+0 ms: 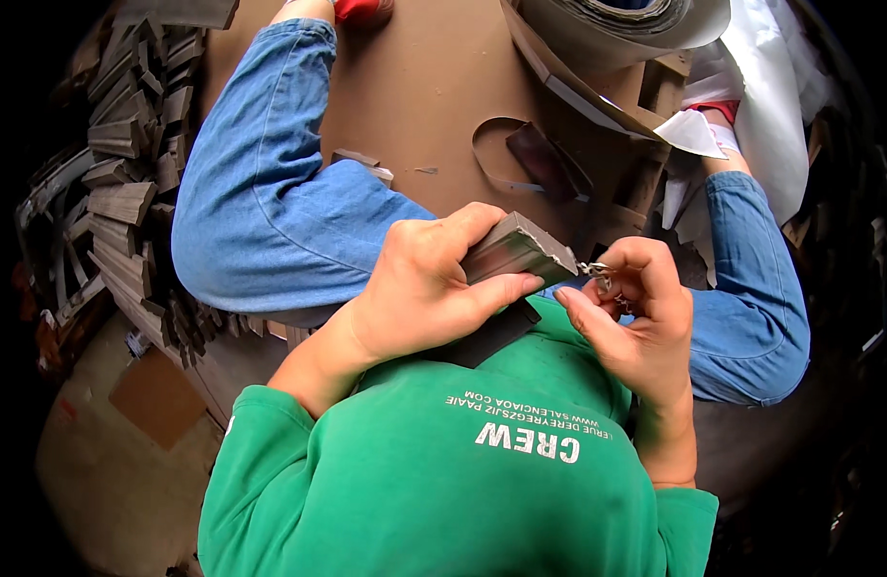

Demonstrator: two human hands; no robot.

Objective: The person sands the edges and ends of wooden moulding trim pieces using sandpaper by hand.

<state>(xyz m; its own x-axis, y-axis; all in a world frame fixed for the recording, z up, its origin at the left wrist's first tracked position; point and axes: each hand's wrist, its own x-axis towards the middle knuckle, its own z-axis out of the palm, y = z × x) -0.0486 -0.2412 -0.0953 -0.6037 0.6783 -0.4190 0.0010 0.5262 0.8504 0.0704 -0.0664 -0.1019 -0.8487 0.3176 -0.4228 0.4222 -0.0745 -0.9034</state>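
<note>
**Left hand clamps, right hand fiddles, all eyes on that ragged end!**

Here we are at the grip, and the left hand [419, 274] has the short grey moulding [520, 254] locked between thumb and fingers, held tilted above the lap, its rough, pale-edged end facing right. Just beyond that end, the right hand [645, 313] is curled round a silvery piece [598, 273], thumb and fingertips close in. Clip, tool or scrap? Too small to call, and whether it touches the moulding I can't tell either.

Good form here, I'd judge: left thumb well back from that rough edge, moulding steady, right hand making small, light movements. Resting the left forearm against the body should kill any wobble; a hard tug could chip the end.

Moving outward, a dark flat piece [491, 338] sits right under the hands, against the green shirt [443, 490]. Past the blue jeans [261, 168], a thin looped strip [482, 159] and a dark reddish-brown piece [542, 163] lie on the brown sheet [405, 87].

Containers? None I can name for certain: top right, cardboard [573, 88] runs beside a big pale roll [607, 27], box or wrapping unclear. Far left, more mouldings [121, 204] pile up loose, no bin visible around them.
</note>
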